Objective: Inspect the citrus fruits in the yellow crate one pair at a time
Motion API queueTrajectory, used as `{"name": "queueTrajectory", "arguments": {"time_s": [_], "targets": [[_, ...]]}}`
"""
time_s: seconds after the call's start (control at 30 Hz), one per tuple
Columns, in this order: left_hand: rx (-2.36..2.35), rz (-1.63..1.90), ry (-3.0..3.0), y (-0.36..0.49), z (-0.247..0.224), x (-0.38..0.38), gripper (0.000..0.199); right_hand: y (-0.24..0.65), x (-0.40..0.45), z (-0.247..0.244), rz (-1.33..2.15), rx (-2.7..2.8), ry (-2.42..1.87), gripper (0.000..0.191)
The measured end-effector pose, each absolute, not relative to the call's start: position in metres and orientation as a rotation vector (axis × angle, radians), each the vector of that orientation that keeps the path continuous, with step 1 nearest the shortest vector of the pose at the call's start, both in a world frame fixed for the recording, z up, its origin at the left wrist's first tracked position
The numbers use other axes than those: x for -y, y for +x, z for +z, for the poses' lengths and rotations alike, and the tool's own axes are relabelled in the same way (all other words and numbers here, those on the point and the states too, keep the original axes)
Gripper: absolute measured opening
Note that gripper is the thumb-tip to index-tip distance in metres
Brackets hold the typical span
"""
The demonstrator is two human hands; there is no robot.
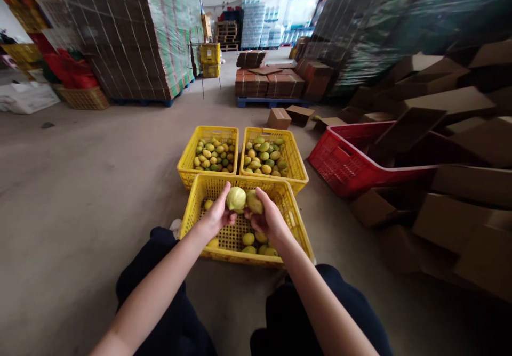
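My left hand [219, 213] is closed around a yellow-green lemon [236, 199]. Close beside it, my right hand [267, 216] grips another lemon [254, 201], partly covered by its fingers. Both hands are over the near yellow crate [296, 225], which has a perforated floor. Several loose lemons [248, 239] lie in its right front part, and a few more show at its left side, partly behind my left arm.
Beyond stand two yellow crates, left [182, 164] and right [300, 167], filled with yellow and green lemons. A red crate [336, 164] and heaped cardboard boxes [452, 217] occupy the right. Wrapped pallet stacks [128, 36] and flattened cartons on a blue pallet [256, 102] stand farther back.
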State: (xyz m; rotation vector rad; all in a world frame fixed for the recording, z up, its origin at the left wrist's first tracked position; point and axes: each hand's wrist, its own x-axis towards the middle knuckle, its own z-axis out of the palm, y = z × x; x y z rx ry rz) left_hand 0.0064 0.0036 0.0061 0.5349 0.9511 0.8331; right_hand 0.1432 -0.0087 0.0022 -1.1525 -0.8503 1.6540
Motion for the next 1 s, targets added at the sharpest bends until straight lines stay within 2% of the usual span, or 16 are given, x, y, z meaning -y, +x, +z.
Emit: {"name": "queueTrajectory", "arguments": {"time_s": [0.2,0.6,0.87,1.0], "targets": [[-0.897,0.846,0.466,0.0065,0.0034,-0.0052,0.038,0.1436,0.0066,0.0031,1.642,0.788,-1.153,0.038],[-0.835,0.878,0.303,0.0090,0.0108,0.0001,0.042,0.1423,0.0050,0.0058,1.780,0.714,-1.284,0.049],[-0.866,0.870,0.337,0.0087,0.0078,-0.0005,0.042,0.1418,0.0023,-0.0005,1.739,0.722,-1.278,0.044],[-0.849,0.918,0.241,0.0096,0.0091,-0.0019,0.036,0.1415,0.0042,-0.0015,1.550,0.810,-1.250,0.037]]}}
